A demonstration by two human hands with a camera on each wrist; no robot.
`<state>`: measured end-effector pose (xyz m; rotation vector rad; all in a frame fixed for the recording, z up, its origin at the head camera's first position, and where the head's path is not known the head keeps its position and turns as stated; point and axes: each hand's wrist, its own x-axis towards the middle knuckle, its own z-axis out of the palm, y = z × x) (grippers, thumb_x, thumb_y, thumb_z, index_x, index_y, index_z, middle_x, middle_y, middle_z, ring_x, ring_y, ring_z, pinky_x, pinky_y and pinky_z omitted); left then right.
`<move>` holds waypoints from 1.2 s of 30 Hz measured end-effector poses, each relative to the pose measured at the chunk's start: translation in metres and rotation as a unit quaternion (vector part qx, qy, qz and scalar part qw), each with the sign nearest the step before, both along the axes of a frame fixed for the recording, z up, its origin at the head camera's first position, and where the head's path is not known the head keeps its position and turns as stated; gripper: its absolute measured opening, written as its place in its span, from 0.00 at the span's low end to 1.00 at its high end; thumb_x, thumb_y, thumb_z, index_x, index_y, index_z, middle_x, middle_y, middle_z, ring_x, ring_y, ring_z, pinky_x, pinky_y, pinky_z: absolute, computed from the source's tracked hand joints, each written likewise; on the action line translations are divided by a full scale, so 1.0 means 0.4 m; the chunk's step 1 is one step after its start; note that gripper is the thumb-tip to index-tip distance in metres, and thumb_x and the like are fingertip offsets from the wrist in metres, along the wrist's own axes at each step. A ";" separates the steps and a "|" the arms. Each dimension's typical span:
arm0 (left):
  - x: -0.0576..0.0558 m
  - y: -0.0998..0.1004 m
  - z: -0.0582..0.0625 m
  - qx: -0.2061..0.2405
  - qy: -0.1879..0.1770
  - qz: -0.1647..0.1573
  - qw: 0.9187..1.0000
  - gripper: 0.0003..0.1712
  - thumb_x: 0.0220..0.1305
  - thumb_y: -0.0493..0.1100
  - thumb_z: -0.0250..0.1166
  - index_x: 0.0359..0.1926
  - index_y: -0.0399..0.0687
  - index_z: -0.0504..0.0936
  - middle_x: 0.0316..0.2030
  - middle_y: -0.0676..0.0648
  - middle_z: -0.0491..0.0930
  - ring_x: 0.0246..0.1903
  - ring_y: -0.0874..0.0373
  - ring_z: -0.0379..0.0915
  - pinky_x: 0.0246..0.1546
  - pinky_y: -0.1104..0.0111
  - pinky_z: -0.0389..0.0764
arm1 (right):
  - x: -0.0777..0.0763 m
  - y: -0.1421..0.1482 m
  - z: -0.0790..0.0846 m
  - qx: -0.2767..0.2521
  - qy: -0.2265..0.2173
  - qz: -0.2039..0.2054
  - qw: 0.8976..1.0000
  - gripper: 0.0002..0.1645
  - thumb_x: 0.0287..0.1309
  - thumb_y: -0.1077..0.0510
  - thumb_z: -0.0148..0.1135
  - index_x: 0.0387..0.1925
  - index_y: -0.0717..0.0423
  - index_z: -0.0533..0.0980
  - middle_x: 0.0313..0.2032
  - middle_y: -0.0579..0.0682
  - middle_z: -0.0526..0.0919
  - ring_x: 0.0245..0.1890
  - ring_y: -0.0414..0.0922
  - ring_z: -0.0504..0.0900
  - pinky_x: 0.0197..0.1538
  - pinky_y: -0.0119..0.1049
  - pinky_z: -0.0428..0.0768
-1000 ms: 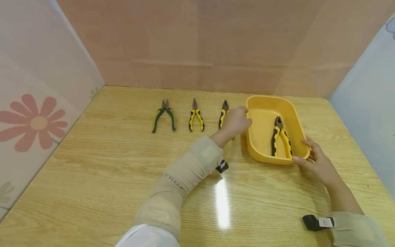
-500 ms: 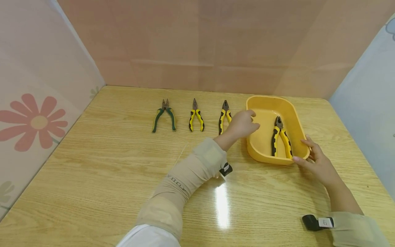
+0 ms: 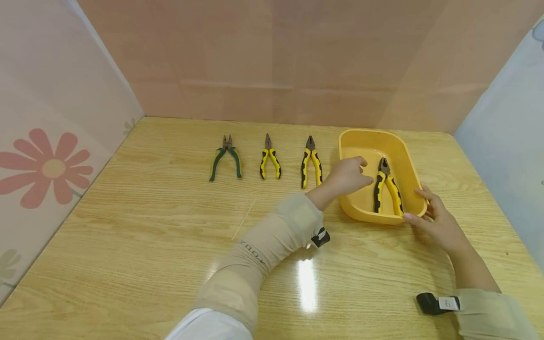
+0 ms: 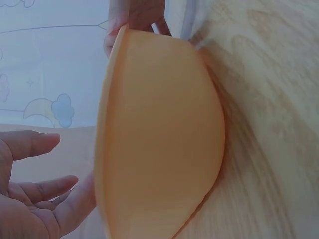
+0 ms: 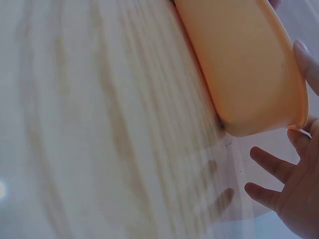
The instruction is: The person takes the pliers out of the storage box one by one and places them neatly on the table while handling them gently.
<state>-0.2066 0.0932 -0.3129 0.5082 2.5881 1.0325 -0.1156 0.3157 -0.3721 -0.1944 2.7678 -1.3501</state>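
My left hand (image 3: 349, 176) reaches over the left rim of a yellow plastic bin (image 3: 353, 210), thumb and fingers apart with nothing between them. In the left wrist view its fingers (image 4: 45, 189) lie beside the bin's rim. With thumb and finger my right hand (image 3: 442, 229) pinches the bin's near right corner; the right wrist view shows its other fingers (image 5: 271, 164) spread. Inside the bin lies a pair of combination pliers (image 3: 384, 173) with yellow and black handles, jaws pointing away, to the right of my left fingertips.
Left of the bin, a row of pliers lies on the wooden table (image 3: 148, 236): yellow-black pliers (image 3: 305, 165), yellow-black needle-nose pliers (image 3: 265, 160) and green-handled pliers (image 3: 216, 165). A pinkish-brown panel (image 3: 280, 61) stands behind the table, with patterned panels at both sides.
My left hand has moved right and slightly nearer, from the bin's left rim to over its inside, uncovering more of the closest yellow-black pliers. My right hand and the bin have stayed put.
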 end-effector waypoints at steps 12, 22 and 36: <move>0.018 0.053 -0.029 -0.048 -0.001 -0.023 0.999 0.24 0.54 0.48 0.60 0.53 0.50 0.70 0.45 0.58 0.73 0.28 0.67 0.67 0.28 0.80 0.66 | 0.002 0.000 0.007 0.009 -0.008 -0.008 1.000 0.40 0.57 0.57 0.53 0.65 0.54 0.43 0.65 0.41 0.31 0.55 0.70 0.47 0.58 0.28 0.54; 0.031 0.088 -0.043 -0.080 -0.011 -0.035 0.996 0.11 0.54 0.42 0.58 0.21 0.49 0.66 0.15 0.53 0.59 0.11 0.63 0.52 0.12 0.75 0.56 | 0.001 0.000 0.002 0.006 -0.006 -0.003 1.000 0.40 0.57 0.59 0.52 0.64 0.58 0.42 0.65 0.45 0.30 0.56 0.70 0.46 0.58 0.27 0.54; 0.017 0.132 -0.069 -0.135 -0.019 -0.018 0.991 0.14 0.54 0.43 0.58 0.15 0.50 0.66 0.13 0.54 0.61 0.11 0.63 0.55 0.11 0.74 0.58 | 0.004 -0.005 0.001 0.006 -0.005 -0.006 1.000 0.40 0.57 0.57 0.52 0.65 0.52 0.43 0.65 0.40 0.31 0.55 0.70 0.47 0.55 0.56 0.50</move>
